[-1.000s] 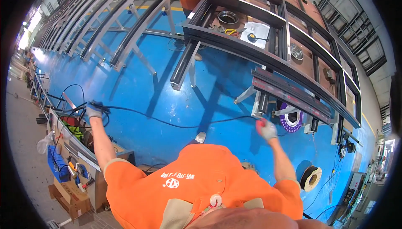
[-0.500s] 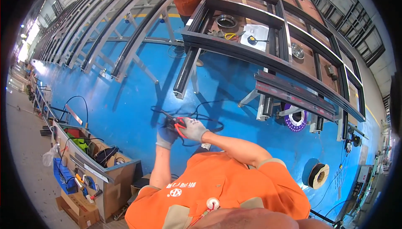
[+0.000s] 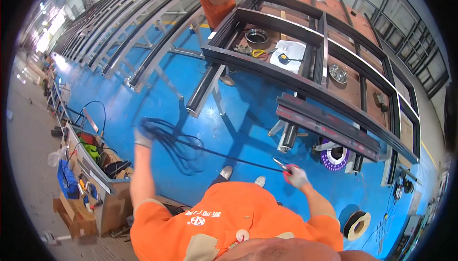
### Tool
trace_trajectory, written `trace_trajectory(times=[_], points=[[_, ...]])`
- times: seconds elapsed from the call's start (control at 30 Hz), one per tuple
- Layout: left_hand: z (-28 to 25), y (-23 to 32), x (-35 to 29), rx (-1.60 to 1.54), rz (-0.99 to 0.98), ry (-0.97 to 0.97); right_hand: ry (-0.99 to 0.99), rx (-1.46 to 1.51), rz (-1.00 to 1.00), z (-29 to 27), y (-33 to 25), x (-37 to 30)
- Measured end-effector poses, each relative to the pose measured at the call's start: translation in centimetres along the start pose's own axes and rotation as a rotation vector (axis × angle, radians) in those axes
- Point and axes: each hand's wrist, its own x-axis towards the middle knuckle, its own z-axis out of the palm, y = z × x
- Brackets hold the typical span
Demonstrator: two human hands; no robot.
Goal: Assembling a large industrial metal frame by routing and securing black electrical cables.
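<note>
Our left hand (image 3: 143, 137), left of centre, was clamped on a bundle of black cable loops (image 3: 174, 149). Half a second before, both hands had met mid-frame; now they were spread wide. Our right hand (image 3: 296, 176), lower right of centre, was closed on red-handled cutters (image 3: 282, 165), the cable stretched taut between them over the blue floor (image 3: 191, 84). We judged a length was being drawn out.

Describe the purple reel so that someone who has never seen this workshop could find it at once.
Start at the big black frame over the blue floor. Under its near right end, beside a grey post, the purple reel lies flat. The other reel, nearer the person's right arm, is tan and black.
</note>
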Motion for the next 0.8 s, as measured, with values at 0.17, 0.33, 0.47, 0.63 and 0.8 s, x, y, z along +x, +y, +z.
trace_trajectory(times=[0.17, 0.33, 0.47, 0.63, 0.8], points=[[-6.8, 25.2, -7.2, -0.851, -0.546, -0.12, 0.013, -0.284, 0.233, -5.8, 23.4, -5.4], [1.3, 15.1, -3.2, 0.254, 0.626, 0.339, 0.431, -0.249, 0.417, -6.9, 27.2, -9.1], [-5.7, 15.7, -5.3, 0.3, 0.436, 0.175, 0.122, 0.01, 0.075, -3.3, 11.3, 1.0], [2.2, -3.3, -7.9, 0.568, 0.192, 0.235, -0.189, 0.483, -0.212, 0.4, -18.5, 5.6], [-0.4, -13.6, -7.9, 0.45, -0.215, 0.029, -0.111, 0.55, -0.264, 1.7, -33.2, 9.8]])
